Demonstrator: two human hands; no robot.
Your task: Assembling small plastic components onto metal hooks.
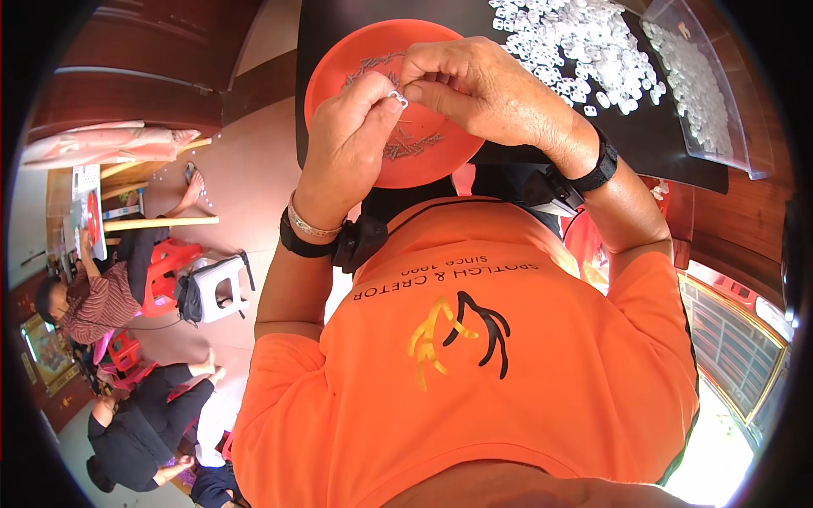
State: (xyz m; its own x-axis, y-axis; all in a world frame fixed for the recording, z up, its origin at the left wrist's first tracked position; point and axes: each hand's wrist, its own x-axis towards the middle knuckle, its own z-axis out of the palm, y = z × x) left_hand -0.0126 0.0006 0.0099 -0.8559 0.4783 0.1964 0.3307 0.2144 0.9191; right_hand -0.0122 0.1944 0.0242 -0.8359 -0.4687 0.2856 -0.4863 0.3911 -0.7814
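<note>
Above a round orange-red basin (326,80), my two hands meet at the fingertips. In a pinch between thumb and forefinger, my left hand (351,135) holds a small white plastic clip (398,99) with a hole in it. My right hand (483,91) is closed at the fingertips right beside the clip; whatever it pinches is too small and hidden to name. Thin grey nails (411,147) lie scattered in the basin below, and more of them (373,63) show behind my fingers.
A heap of white plastic clips (584,51) covers the dark tabletop (660,127) at the far right. Beside it stands a clear bin (699,89) holding more small pale pieces. On the left, other people (102,309) sit near red and white stools (216,288).
</note>
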